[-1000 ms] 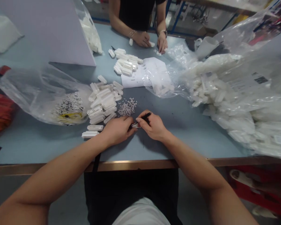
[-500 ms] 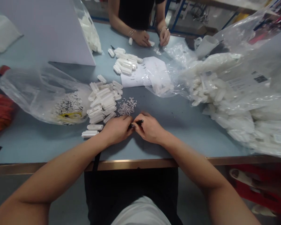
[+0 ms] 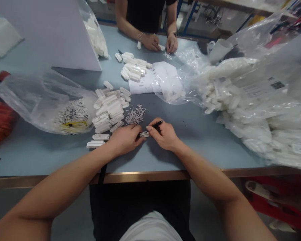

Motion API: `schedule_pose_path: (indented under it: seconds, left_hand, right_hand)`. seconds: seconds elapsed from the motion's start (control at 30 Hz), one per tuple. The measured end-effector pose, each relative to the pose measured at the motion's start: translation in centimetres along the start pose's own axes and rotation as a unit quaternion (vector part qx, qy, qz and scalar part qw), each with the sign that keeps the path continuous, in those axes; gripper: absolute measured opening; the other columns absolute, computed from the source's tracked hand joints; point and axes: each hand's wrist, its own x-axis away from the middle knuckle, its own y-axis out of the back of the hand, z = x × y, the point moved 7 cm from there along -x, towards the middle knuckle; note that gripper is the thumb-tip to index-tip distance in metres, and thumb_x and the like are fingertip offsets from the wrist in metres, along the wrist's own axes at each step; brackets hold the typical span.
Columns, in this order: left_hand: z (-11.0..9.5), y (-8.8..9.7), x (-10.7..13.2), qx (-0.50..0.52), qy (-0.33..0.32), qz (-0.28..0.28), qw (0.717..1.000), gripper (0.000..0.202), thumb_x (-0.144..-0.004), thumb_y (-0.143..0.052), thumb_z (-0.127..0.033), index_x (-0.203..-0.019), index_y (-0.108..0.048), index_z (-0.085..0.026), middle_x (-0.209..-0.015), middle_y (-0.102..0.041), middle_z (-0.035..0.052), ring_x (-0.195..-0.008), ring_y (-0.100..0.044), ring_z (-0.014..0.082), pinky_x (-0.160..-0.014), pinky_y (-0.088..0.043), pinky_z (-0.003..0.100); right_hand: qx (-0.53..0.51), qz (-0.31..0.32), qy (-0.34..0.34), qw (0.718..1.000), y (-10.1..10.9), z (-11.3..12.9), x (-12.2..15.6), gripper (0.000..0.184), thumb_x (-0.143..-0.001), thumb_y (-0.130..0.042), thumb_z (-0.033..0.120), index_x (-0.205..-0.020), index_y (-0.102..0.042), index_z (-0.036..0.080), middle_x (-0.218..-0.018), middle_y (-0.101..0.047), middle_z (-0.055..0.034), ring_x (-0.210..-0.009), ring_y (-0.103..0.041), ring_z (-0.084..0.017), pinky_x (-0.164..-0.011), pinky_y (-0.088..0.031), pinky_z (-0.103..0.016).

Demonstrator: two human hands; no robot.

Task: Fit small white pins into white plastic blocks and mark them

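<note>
So that the small white plastic piece [image 3: 144, 134] stays steady between them, the left hand [image 3: 125, 140] pinches it with closed fingers while the right hand [image 3: 163, 134] grips a black pen [image 3: 157, 124] close against it.

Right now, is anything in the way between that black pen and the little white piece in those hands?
No separate object is. The black pen sits in the right hand, whose fingers hide its tip, right beside the small white piece at the left hand's fingertips.
</note>
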Motion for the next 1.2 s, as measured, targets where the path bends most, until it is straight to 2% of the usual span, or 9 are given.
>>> schedule_pose_path:
  seconds: [0.23,0.43,0.6,0.8,1.2]
  left_hand:
    - [0.0,-0.1,0.0,-0.002,-0.009,-0.001,1.0,0.028,-0.092,-0.049,-0.041,-0.101,-0.06,-0.017,-0.095,-0.068,0.0097,-0.088,-0.065,0.0259,-0.075,-0.046,0.036]
    - [0.3,0.0,0.1,0.002,0.018,-0.017,1.0,0.032,-0.088,-0.052,-0.047,-0.1,-0.061,-0.019,-0.094,-0.067,0.0078,-0.082,-0.066,0.026,-0.069,-0.046,0.036]
    - [0.3,0.2,0.2,0.007,0.033,-0.024,0.999,0.037,-0.086,-0.056,-0.05,-0.105,-0.061,-0.019,-0.1,-0.068,0.0083,-0.086,-0.066,0.0267,-0.069,-0.045,0.035]
    - [0.0,0.0,0.0,0.002,0.008,-0.005,1.0,0.033,-0.09,-0.051,-0.047,-0.105,-0.061,-0.019,-0.097,-0.068,0.0085,-0.085,-0.065,0.025,-0.071,-0.045,0.034]
    - [0.0,-0.1,0.1,-0.004,-0.005,-0.01,1.0,0.032,-0.092,-0.05,-0.046,-0.104,-0.061,-0.019,-0.096,-0.068,0.008,-0.089,-0.065,0.0258,-0.072,-0.045,0.035]
  right_hand:
    - [0.045,0.011,0.053,0.997,-0.3,0.8,-0.1,0.019,-0.091,-0.051,0.037,-0.085,-0.06,0.02,-0.079,-0.067,-0.0025,-0.068,-0.059,-0.013,-0.067,-0.043,-0.026]
    - [-0.08,-0.043,-0.045,0.995,1.0,-0.9,-0.1,0.024,-0.09,-0.054,0.045,-0.086,-0.056,0.021,-0.065,-0.065,0.0013,-0.058,-0.059,-0.012,-0.059,-0.044,-0.024]
    - [-0.056,-0.02,-0.027,0.998,0.8,-0.7,0.0,0.022,-0.089,-0.058,0.043,-0.084,-0.057,0.022,-0.063,-0.064,0.0028,-0.053,-0.055,-0.01,-0.056,-0.042,-0.024]
    - [-0.032,-0.009,-0.028,0.999,0.4,-0.8,0.1,0.025,-0.089,-0.056,0.047,-0.086,-0.057,0.022,-0.063,-0.062,0.0028,-0.053,-0.055,-0.011,-0.056,-0.04,-0.025]
    - [-0.003,-0.001,0.002,1.0,0.3,-0.1,0.1,0.022,-0.091,-0.055,0.043,-0.086,-0.058,0.021,-0.068,-0.063,0.0022,-0.056,-0.052,-0.01,-0.061,-0.04,-0.025]
